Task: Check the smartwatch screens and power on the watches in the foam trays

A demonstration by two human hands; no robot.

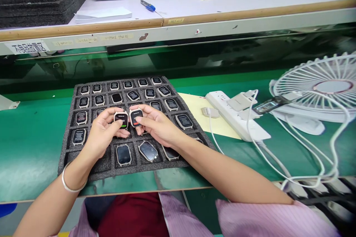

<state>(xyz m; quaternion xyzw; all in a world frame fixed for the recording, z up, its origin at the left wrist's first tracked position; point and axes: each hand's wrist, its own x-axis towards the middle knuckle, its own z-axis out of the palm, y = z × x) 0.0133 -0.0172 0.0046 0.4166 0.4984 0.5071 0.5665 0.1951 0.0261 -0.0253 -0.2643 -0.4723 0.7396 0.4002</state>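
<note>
My left hand (104,131) grips a smartwatch case (121,119) without a strap, its screen lit with a green bar at the bottom and my thumb on the glass. Close beside it, my right hand (155,124) holds a second smartwatch case (136,117), whose lit screen shows a red mark; the right thumb lies over that screen. Both are held above a dark grey foam tray (109,170) divided into square pockets. Many pockets hold similar watch cases, such as a dark-screened one (123,154) and a tilted one (148,150) at the front. My forearms hide some pockets.
Right of the tray, a white power strip (236,116) with chargers and cables lies over yellow paper (194,105). A white fan (317,85) stands farther right. Behind runs a raised shelf (200,14) with black foam blocks (41,0), a blue pen (148,5) and papers.
</note>
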